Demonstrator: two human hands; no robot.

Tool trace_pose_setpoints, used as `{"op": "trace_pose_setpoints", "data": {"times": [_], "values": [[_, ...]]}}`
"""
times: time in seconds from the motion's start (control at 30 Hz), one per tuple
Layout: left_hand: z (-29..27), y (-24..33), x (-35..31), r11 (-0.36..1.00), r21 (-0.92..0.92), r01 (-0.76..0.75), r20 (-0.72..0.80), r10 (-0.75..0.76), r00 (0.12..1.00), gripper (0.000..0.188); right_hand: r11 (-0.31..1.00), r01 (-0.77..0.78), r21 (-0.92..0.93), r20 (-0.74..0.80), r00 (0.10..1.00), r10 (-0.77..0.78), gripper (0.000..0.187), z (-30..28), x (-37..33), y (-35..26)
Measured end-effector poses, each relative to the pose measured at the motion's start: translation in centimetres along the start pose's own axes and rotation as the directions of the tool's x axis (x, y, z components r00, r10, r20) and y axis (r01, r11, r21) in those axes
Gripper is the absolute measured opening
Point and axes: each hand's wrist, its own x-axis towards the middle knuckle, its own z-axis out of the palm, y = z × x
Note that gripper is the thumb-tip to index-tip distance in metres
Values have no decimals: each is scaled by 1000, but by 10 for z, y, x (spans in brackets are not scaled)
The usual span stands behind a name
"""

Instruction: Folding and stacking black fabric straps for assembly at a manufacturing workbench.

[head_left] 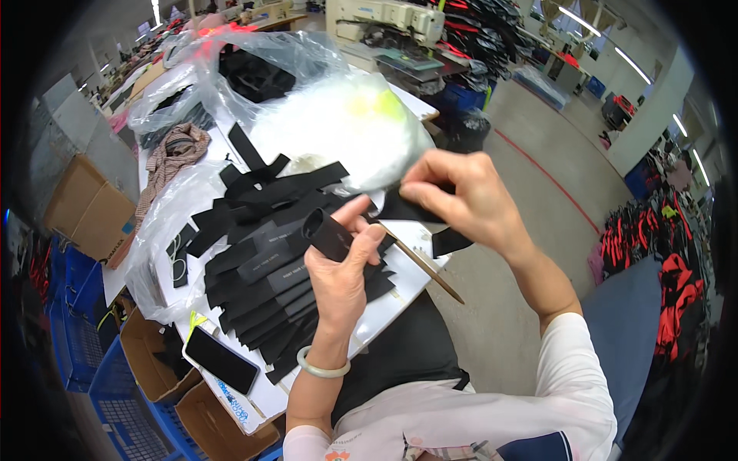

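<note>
My left hand point(342, 280) is closed on a black fabric strip point(329, 237) that is curled into a loop above the thumb. My right hand point(465, 196) pinches a black piece of fabric point(407, 207); whether this is the same strip I cannot tell. A thin brown pointed stick point(427, 266) slants from beside my left fingers past the table edge; what supports it is hidden. Beneath and left of my left hand, a fanned pile of black strips point(265, 269) covers part of the white table point(384, 311). A pale bangle point(323, 371) circles my left wrist.
Clear plastic bags point(338, 127) bulge at the table's far side. A phone point(223, 359) lies near the left edge, with a patterned cloth point(173, 157) farther back. Cardboard boxes point(219, 419) and blue crates point(127, 399) stand left. A sewing machine point(384, 19) is beyond.
</note>
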Motion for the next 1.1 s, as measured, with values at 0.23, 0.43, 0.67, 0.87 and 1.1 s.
{"op": "trace_pose_setpoints", "data": {"times": [0.23, 0.43, 0.67, 0.87, 1.1], "values": [[21, -39, -70, 917, 136, 375, 59, -385, 921, 12, 884, -455, 109, 149, 886, 438, 14, 1, -112, 21], [11, -51, -103, 730, 109, 675, -47, -674, 737, 14, 968, -246, 38, 142, 961, 239, 37, 26, -184, 24], [-6, -57, -117, 601, -240, 762, 27, -781, 624, 11, 940, -198, 277, -126, 963, 240, 18, 62, -210, 29], [-19, -69, -111, 328, -837, 437, -13, -812, 583, 22, 941, -174, 290, -180, 956, 232, 16, 72, -206, 6], [-17, -66, -105, 349, -858, 375, -79, -813, 576, 26, 997, -41, 65, -275, 960, 57, 17, 89, -197, 8]]}}
